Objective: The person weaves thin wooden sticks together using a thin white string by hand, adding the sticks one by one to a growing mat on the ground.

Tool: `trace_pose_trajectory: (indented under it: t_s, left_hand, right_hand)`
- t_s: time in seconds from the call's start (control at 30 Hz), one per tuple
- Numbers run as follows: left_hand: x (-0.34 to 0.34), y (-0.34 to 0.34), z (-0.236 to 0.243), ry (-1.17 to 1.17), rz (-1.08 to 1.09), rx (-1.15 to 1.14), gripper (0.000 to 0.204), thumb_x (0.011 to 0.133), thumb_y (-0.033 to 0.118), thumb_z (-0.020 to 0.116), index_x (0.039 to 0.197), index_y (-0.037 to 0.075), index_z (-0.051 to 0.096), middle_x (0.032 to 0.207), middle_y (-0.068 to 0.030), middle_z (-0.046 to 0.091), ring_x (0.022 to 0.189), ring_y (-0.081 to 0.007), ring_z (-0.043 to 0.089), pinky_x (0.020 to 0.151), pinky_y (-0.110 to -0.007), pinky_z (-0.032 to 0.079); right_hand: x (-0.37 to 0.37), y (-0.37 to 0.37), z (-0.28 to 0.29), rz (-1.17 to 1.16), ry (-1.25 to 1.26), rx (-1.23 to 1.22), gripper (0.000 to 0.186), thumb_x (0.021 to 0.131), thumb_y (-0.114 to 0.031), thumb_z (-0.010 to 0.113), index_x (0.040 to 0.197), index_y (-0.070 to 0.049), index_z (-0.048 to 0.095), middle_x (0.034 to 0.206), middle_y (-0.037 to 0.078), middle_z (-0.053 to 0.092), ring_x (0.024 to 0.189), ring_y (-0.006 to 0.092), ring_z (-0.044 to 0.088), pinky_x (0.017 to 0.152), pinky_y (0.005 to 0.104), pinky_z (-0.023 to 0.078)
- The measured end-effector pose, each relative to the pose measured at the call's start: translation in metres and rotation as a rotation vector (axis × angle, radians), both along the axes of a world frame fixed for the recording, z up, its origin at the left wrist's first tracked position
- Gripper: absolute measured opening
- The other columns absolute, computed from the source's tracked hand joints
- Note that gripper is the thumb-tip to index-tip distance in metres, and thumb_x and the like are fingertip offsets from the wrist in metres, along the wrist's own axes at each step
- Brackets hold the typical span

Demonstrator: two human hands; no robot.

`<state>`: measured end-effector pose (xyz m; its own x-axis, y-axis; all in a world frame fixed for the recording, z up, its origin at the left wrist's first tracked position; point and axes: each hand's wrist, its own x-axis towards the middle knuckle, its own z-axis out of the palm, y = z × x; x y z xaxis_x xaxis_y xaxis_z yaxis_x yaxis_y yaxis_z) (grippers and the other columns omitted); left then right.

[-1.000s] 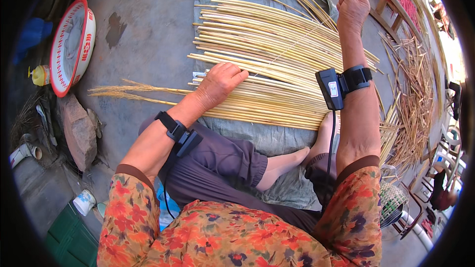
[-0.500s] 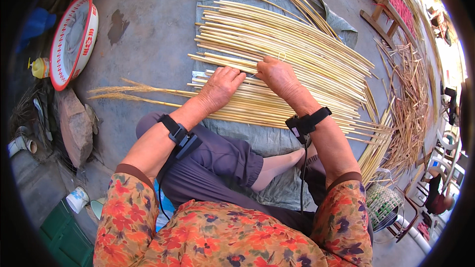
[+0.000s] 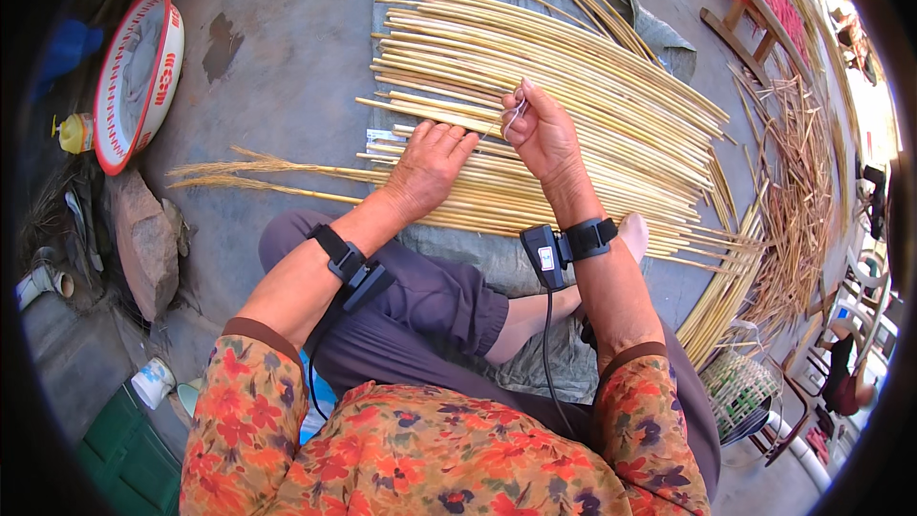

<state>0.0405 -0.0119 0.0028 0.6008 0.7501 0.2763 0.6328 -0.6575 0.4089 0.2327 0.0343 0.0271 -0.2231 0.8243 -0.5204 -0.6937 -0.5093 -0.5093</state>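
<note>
While the left hand (image 3: 429,170) lies on the stalks (image 3: 611,119), grip unclear, the right hand (image 3: 548,141) pinches thread (image 3: 517,115); stalks run left-right beneath, left hand nearer.

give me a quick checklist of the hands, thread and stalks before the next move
1. Left hand on the stalks: ok, it lies over them near their left ends.
2. Right hand has the white thread: ok, the thread shows at its fingers.
3. Thread's full path: cannot tell, too thin to follow.
4. Left ends even: not ok, feathery tops reach well past the rest.
5. Right wrist's black cable clear of the stalks: ok, it hangs toward the lap.
</note>
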Motion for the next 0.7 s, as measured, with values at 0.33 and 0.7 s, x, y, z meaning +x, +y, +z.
trace_pose_trajectory:
  t_s: [0.33,0.7]
  left_hand:
    - [0.007,-0.006,-0.01,0.042,-0.014,-0.001,0.042,0.076,0.006,0.054,0.116,-0.007,0.056,0.116,-0.018,0.055,0.112,-0.0322,0.053,0.099,-0.043,0.041]
    - [-0.004,-0.001,0.01,0.041,0.038,-0.006,0.024,0.079,0.005,0.058,0.102,-0.003,0.06,0.108,-0.0154,0.058,0.105,-0.0297,0.056,0.091,-0.041,0.046]
  right_hand:
    - [-0.027,0.029,-0.028,-0.254,-0.17,0.017,0.021,0.097,-0.024,0.058,0.082,-0.011,0.052,0.069,0.001,0.049,0.05,0.0065,0.037,0.041,0.0218,0.03]
    - [0.0,-0.08,0.008,-0.11,-0.749,0.166,0.029,0.096,-0.027,0.06,0.076,-0.006,0.057,0.064,0.001,0.055,0.045,0.0044,0.039,0.039,0.0216,0.03]
